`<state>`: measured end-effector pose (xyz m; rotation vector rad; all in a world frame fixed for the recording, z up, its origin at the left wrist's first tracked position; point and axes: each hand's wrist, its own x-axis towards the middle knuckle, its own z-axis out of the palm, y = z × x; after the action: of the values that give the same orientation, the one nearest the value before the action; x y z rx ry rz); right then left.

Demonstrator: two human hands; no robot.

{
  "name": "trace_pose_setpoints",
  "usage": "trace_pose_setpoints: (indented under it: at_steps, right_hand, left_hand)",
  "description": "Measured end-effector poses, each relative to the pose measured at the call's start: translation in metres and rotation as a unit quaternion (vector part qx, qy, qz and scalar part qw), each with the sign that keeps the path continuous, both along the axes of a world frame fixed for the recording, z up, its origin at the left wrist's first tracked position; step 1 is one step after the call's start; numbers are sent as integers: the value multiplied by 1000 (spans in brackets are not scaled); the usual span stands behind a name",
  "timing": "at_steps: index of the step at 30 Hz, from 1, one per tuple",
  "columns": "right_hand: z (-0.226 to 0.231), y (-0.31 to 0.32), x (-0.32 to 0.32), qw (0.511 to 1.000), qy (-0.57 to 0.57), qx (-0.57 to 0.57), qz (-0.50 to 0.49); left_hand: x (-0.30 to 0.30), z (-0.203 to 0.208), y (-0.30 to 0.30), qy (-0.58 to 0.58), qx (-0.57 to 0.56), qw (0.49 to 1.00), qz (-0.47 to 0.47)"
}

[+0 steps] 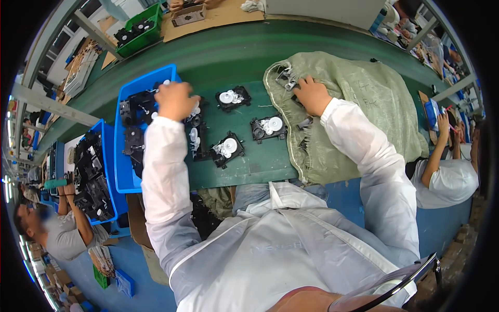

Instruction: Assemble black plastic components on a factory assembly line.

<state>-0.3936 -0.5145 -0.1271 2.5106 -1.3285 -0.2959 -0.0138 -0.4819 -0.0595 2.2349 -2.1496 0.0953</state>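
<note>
My left hand [175, 100] reaches over the right edge of a blue bin [122, 177] filled with black plastic assemblies, its fingers curled down on one of them, though the grip itself is hidden. My right hand [312, 94] rests on the open mouth of a green woven sack [374, 99], fingers closed on a small black and metal part [287, 79] at the sack's edge. Between my hands, three black assemblies with white gears [233, 98] [268, 127] [226, 148] lie on the green table [244, 57].
A second blue bin [106, 151] of black parts stands to the left, a green bin [139, 32] at the far left. Cardboard [218, 15] lies at the table's far side. One person sits at the lower left [57, 229], another at the right [447, 177].
</note>
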Motion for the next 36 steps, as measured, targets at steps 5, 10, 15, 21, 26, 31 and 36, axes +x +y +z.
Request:
trace_pose_setpoints:
  at_steps: [5,10,15,21,26,31,36]
  right_hand:
    - [-7,-16,0,993,113,12,45]
    - [3,-25,-5,989,13,100,106]
    - [47,-15,-1,913,-339,206,97]
    - [83,45,-13,596,-741,303,-57]
    - [99,103,-45,868,-468,-141,-82]
    - [106,150,-95,756,-602,-190,-172]
    - [59,148,-93,357,-931,-44,-68]
  left_hand:
    - [-25,-42,-12,12,68,997,-26]
    - [-45,-54,-14,-31,16,998,-52]
    - [-44,-81,-22,2,1,999,-33]
    - [-49,-82,-23,47,-53,993,-90]
    - [-54,-46,-22,107,-171,967,-159]
    - [-64,-2,-9,157,-248,935,-197]
    - [-100,33,22,411,-283,850,-169]
